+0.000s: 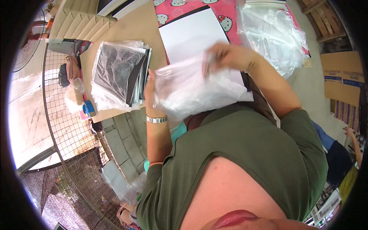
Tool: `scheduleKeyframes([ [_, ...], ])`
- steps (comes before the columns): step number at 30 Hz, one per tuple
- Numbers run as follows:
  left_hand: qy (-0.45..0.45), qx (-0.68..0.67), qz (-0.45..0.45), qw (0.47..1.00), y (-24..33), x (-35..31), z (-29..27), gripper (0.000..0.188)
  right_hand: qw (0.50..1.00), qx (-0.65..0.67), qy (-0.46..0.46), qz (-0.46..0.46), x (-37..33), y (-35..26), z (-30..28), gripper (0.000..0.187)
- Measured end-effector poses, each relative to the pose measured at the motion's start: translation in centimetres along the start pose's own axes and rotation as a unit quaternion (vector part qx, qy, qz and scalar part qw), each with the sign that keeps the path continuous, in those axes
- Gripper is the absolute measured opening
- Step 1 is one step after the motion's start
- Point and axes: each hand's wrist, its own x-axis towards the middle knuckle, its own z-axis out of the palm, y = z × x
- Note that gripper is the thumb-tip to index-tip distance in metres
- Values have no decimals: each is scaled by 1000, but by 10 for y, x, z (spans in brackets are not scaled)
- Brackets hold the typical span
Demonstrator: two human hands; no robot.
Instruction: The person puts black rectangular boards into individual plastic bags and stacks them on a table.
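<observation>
Head view: left hand [150, 91] grips the left edge of a plastic bag [191, 94]; right hand [226, 57] blurs over it, grip can't tell. Bag is at the torso, overlapping white paper [191, 34] on pink cloth [224, 8]. Bagged stack [119, 71] on brown board [132, 28], left; loose bags [272, 38] right. Fan [27, 53], wire grille [57, 99] far left; carton [342, 69] far right.
</observation>
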Motion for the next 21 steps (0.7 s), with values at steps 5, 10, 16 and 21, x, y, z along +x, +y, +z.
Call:
scheduleKeyframes([
  [5,-225,134,29,965,-23,-11,-69,52,978,168,91,84,-15,-5,-17,21],
  [10,-236,-2,-16,972,18,-21,-42,58,989,-108,-25,99,-27,1,-26,18],
  [16,-105,307,-19,946,14,-23,-10,40,906,351,223,78,-15,9,-39,23],
  [21,-109,-23,-2,994,23,-4,-43,55,994,54,-40,84,-19,16,-52,21],
])
